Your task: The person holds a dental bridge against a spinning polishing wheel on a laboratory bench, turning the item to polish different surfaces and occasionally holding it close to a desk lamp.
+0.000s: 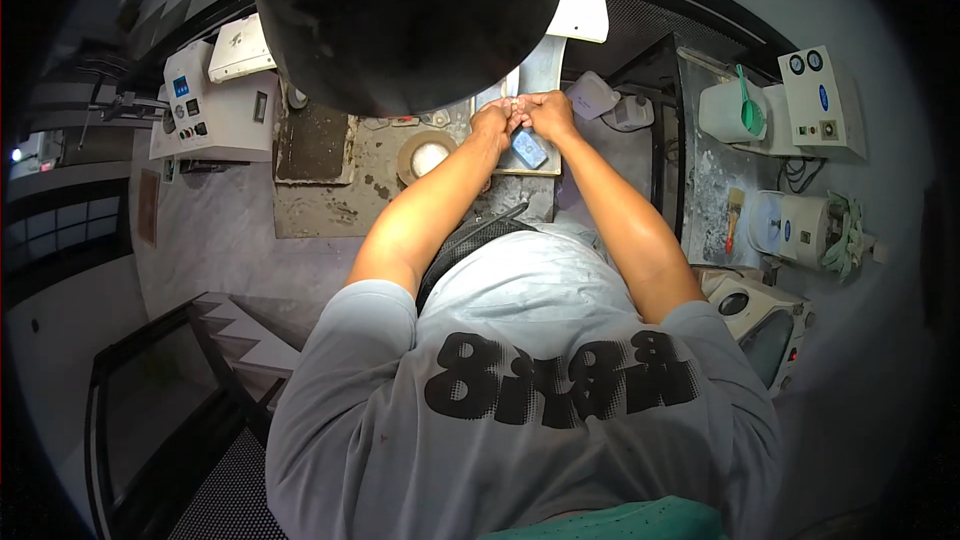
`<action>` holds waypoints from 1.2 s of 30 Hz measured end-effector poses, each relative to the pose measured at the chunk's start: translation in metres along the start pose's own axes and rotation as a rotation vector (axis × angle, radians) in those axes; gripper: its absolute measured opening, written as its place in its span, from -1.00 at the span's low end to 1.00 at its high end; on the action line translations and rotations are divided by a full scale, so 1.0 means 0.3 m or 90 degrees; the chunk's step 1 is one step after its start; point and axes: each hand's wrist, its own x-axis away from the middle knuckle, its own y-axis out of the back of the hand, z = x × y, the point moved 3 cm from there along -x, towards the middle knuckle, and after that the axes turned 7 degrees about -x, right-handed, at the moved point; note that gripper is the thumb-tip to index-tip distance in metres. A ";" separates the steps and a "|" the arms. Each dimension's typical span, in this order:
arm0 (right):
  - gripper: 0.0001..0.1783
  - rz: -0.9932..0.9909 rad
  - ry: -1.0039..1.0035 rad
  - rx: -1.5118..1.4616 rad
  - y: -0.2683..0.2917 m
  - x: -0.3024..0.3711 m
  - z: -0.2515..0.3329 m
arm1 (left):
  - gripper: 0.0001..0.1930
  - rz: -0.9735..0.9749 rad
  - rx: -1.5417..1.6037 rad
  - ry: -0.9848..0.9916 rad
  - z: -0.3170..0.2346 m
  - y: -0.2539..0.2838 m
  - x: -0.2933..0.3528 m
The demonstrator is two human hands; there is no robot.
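Note:
Both my arms reach forward over the workbench, and the hands meet fingertip to fingertip. My left hand [490,123] is closed, its fingers bent in a pinch. Against it my right hand [551,115] is closed in the same way. A tiny pale spot shows between the fingertips, too small to name. Just below the fingers a small blue box [529,149] lies on a light metal tray [541,168]. To the left of my left wrist stands a round brown-rimmed dish [411,162] with a whitish middle.
A large black lamp hood [420,20] hangs over the bench's far side. A dark, dirty basin [316,145] and a white control machine [215,100] stand left. At right are white jugs [594,95], a pail with a green scoop [750,114], a brush [734,215] and another machine [822,105].

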 end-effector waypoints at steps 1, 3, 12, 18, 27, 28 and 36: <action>-0.83 0.001 0.000 -0.001 -0.003 0.000 0.001 | -0.81 0.000 -0.002 -0.004 -0.004 0.003 0.000; -0.83 0.000 0.003 -0.005 -0.005 -0.006 0.003 | -0.83 -0.004 0.016 -0.006 -0.009 0.002 -0.005; -0.91 0.011 -0.103 -0.062 -0.023 -0.039 0.021 | -0.86 -0.114 -0.017 0.079 -0.045 0.001 -0.028; -0.87 0.020 -0.111 -0.100 -0.001 -0.057 -0.028 | -0.85 -0.100 -0.028 0.086 -0.036 -0.016 -0.026; -0.78 0.027 -0.002 -0.024 0.004 0.017 0.023 | -0.81 0.042 0.003 0.006 -0.020 0.014 0.005; -0.78 0.026 0.009 -0.013 0.003 0.021 0.028 | -0.82 0.036 0.016 -0.006 -0.025 0.015 0.008; -0.81 0.036 -0.030 -0.094 -0.007 -0.013 0.003 | -0.82 -0.016 -0.031 0.014 -0.045 0.006 0.022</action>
